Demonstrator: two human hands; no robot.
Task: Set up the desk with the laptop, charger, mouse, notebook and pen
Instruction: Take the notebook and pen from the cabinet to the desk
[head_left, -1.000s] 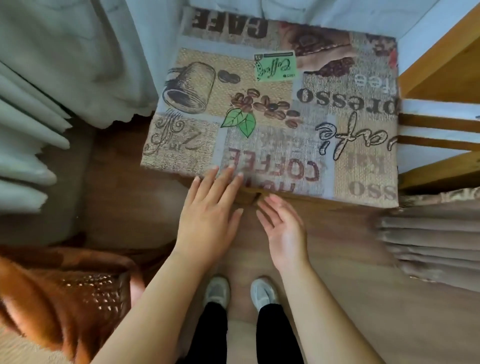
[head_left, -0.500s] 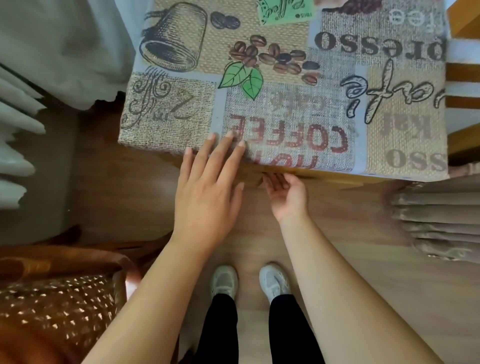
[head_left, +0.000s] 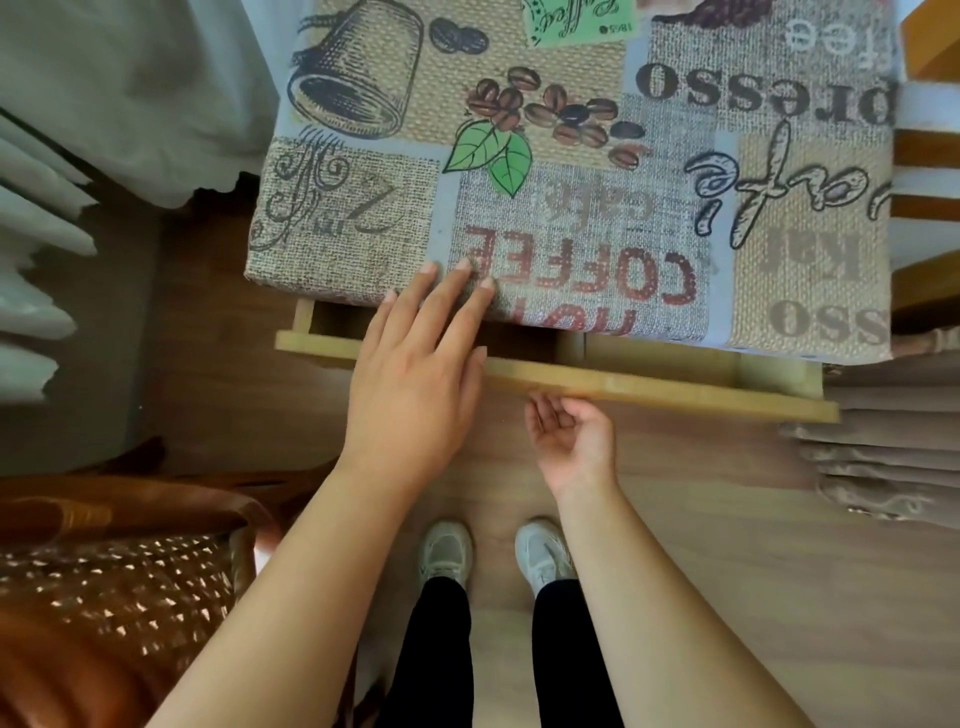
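A small desk under a coffee-print cloth (head_left: 571, 182) fills the top of the head view. Below its front edge a light wooden drawer front (head_left: 675, 392) stands out a short way, and the gap behind it (head_left: 337, 319) is dark. My left hand (head_left: 415, 374) lies flat with straight fingers on the cloth at the desk's front edge. My right hand (head_left: 571, 441) is palm up with its fingers hooked under the drawer front's lower edge. No laptop, charger, mouse, notebook or pen shows.
A brown wicker chair (head_left: 104, 597) stands close at the lower left. White curtains (head_left: 130, 93) hang at the upper left, a wooden frame (head_left: 924, 156) is at the right edge, and pleated beige fabric (head_left: 883, 457) lies below it. My shoes (head_left: 447, 551) stand on the wooden floor.
The drawer has slid out from under the desk toward me with my right hand under its front. My left hand has stayed flat on the cloth edge. The view has moved closer.
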